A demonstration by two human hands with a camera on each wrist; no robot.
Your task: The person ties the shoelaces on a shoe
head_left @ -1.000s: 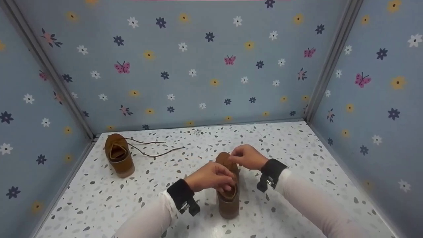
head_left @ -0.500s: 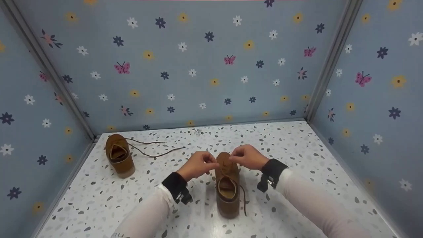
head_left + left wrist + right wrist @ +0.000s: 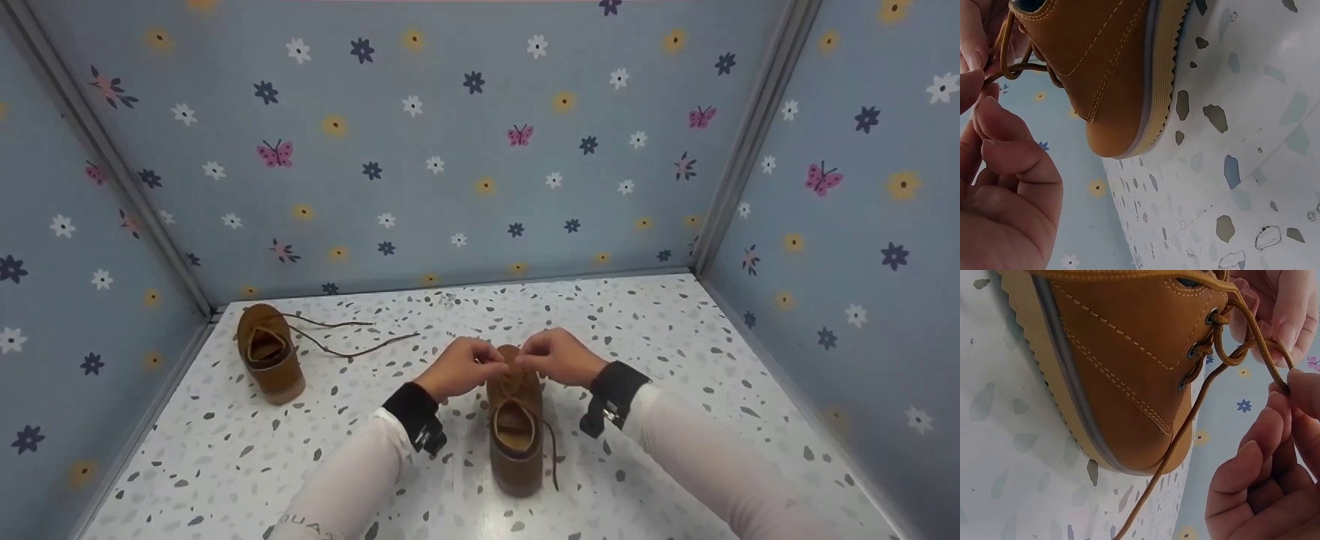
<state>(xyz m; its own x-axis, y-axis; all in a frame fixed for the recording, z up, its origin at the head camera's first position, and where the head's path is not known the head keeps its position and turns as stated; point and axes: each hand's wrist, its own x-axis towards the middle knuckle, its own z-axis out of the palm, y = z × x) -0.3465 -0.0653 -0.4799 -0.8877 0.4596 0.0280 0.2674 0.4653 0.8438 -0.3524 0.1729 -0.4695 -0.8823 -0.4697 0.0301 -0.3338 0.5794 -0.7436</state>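
A tan-brown lace-up shoe stands upright on the speckled surface, its toe pointing away from me. My left hand and right hand meet over its front, fingertips close together. In the right wrist view, my right thumb and forefinger pinch the brown shoelace, which loops near the eyelets. Between the thumb and forefinger of my left hand a piece of lace is pinched as well, in the left wrist view. One loose lace end trails along the shoe's right side.
A matching shoe stands at the back left, its untied laces stretched out to the right. White speckled flooring lies beneath both shoes. Blue flowered panels close in the back and both sides.
My left hand has gone from above the shoe's opening to left of the toe, then right to meet my right hand. A lace end now hangs on the right side. The right hand barely moved.
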